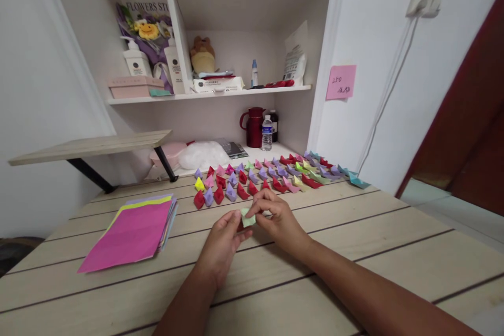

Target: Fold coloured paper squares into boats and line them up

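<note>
A small folded piece of light green paper is pinched between both my hands just above the wooden table. My left hand grips its left side with thumb and fingers closed. My right hand pinches its right side from above. Just beyond my hands lie several rows of small folded paper boats in red, purple, pink, yellow and green. A stack of coloured paper sheets, pink on top, lies to the left of my left hand.
Behind the boats stand a dark red kettle, a water bottle and a white bag. White shelves above hold bottles, boxes and a soft toy. A raised wooden board juts out at left. A pink note sticks to the wall.
</note>
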`<control>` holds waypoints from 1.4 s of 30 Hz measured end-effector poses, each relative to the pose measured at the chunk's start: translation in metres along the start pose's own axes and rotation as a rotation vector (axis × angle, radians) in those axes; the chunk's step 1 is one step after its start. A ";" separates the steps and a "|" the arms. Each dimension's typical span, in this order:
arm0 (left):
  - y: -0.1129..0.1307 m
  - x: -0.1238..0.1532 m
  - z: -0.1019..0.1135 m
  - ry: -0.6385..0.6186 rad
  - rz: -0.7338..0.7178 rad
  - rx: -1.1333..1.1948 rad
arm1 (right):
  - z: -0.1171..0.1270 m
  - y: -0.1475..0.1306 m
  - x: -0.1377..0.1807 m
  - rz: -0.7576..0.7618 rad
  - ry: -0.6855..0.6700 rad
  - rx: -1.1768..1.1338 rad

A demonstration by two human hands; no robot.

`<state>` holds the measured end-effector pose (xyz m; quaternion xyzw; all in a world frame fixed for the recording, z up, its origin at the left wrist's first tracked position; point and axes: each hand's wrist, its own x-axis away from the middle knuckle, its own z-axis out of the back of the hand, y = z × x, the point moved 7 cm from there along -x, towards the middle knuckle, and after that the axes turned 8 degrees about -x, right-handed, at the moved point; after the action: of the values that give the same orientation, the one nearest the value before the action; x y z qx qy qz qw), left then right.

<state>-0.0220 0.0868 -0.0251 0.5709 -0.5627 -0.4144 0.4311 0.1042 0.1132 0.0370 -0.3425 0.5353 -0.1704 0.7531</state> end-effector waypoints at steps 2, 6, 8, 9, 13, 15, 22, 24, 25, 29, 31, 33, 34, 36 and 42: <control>0.001 -0.001 0.004 0.024 -0.019 0.004 | -0.006 -0.001 0.001 -0.013 -0.052 -0.028; 0.004 -0.001 0.005 0.039 -0.040 -0.016 | -0.013 0.002 0.004 -0.057 -0.094 -0.077; 0.006 0.001 0.004 0.043 -0.049 -0.026 | -0.011 0.009 0.003 -0.089 -0.062 -0.094; 0.008 0.001 0.003 0.040 -0.052 -0.032 | -0.009 0.013 0.003 -0.103 -0.040 -0.100; 0.010 0.003 0.000 0.010 -0.046 -0.077 | 0.001 0.025 0.000 -0.135 0.032 -0.125; 0.010 0.002 0.001 0.014 -0.049 -0.104 | 0.002 0.028 0.000 -0.144 0.044 -0.137; 0.006 -0.002 0.012 0.051 -0.083 -0.156 | -0.004 0.027 0.003 -0.146 0.017 -0.175; 0.006 -0.003 0.012 0.065 -0.084 -0.145 | -0.003 0.025 0.003 -0.133 0.026 -0.171; 0.007 -0.003 0.013 0.075 -0.083 -0.134 | -0.002 0.024 0.002 -0.125 0.037 -0.164; 0.008 -0.002 0.012 0.095 -0.054 -0.079 | 0.006 0.020 0.000 -0.087 0.102 -0.123; 0.007 -0.001 0.009 0.070 -0.026 -0.077 | 0.010 0.020 -0.001 -0.074 0.132 -0.103; 0.007 -0.001 0.006 0.038 -0.010 -0.098 | 0.012 0.020 -0.001 -0.067 0.148 -0.086; 0.008 0.000 0.005 0.028 -0.011 -0.112 | 0.012 0.020 -0.001 -0.064 0.147 -0.079; 0.008 0.000 0.004 0.022 -0.026 -0.139 | 0.009 0.018 0.000 -0.060 0.127 -0.066; 0.004 -0.003 0.010 0.023 -0.056 -0.222 | -0.001 0.011 0.001 -0.041 0.048 -0.039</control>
<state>-0.0325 0.0899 -0.0236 0.5396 -0.4921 -0.4795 0.4865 0.1022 0.1195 0.0286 -0.3639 0.5492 -0.1834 0.7296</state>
